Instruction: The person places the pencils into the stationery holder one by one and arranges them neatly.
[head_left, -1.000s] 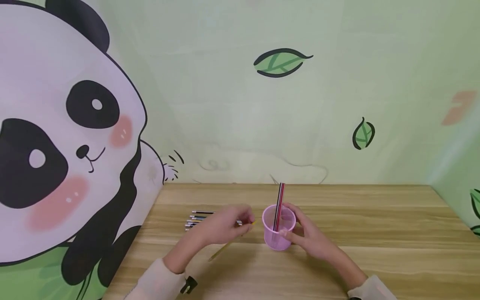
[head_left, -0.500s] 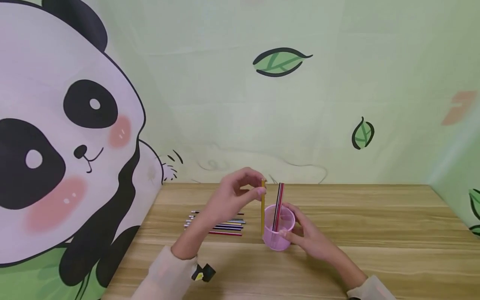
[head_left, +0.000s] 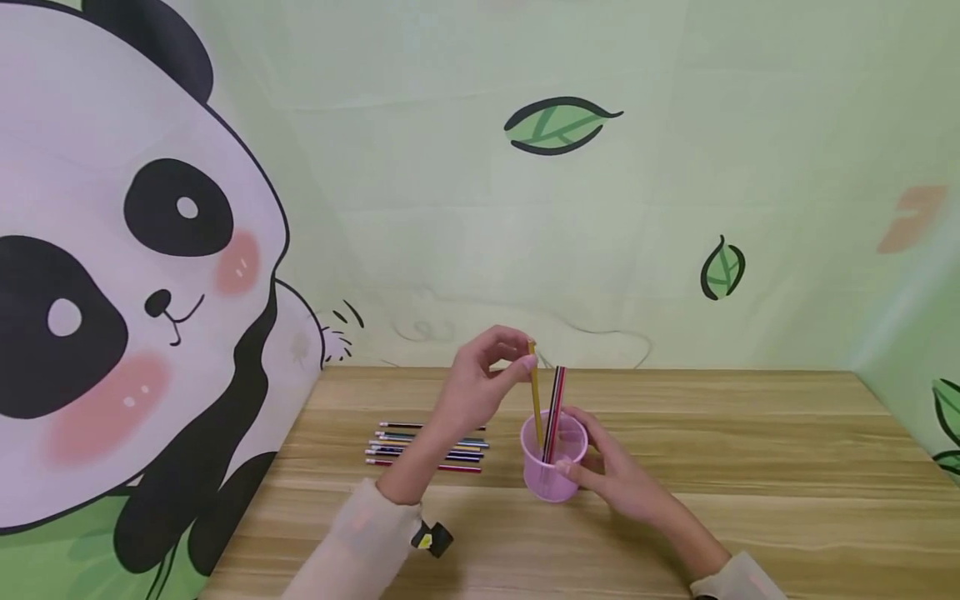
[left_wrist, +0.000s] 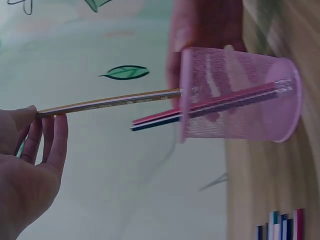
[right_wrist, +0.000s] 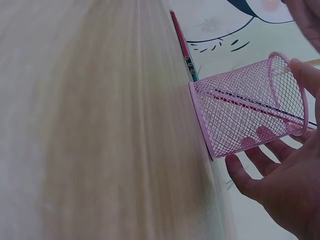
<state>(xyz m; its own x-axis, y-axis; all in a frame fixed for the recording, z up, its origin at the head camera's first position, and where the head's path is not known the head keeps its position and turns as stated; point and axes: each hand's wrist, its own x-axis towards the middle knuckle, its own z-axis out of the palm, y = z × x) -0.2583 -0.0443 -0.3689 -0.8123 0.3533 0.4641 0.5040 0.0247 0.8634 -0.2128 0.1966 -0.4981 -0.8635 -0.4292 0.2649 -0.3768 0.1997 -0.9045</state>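
Note:
My left hand (head_left: 483,379) pinches a yellow pencil (head_left: 536,392) near its top end, and the pencil's lower end is inside the rim of a pink mesh pen cup (head_left: 553,483). Striped pencils (head_left: 555,408), red and dark, lean in the same cup. My right hand (head_left: 618,467) holds the cup from its right side, thumb at the near rim and fingers behind. In the left wrist view the yellow pencil (left_wrist: 110,102) slants through the mouth of the cup (left_wrist: 240,125). The right wrist view has the cup's base (right_wrist: 202,122) on the table.
Several pencils (head_left: 457,455) lie side by side on the wooden table (head_left: 675,550), left of the cup. Behind the table stands a pale green wall (head_left: 420,208) with printed leaves and a large panda.
My left hand has lifted the yellow pencil from low beside the cup, turned it upright and brought its lower end into the cup. The right hand stays on the cup.

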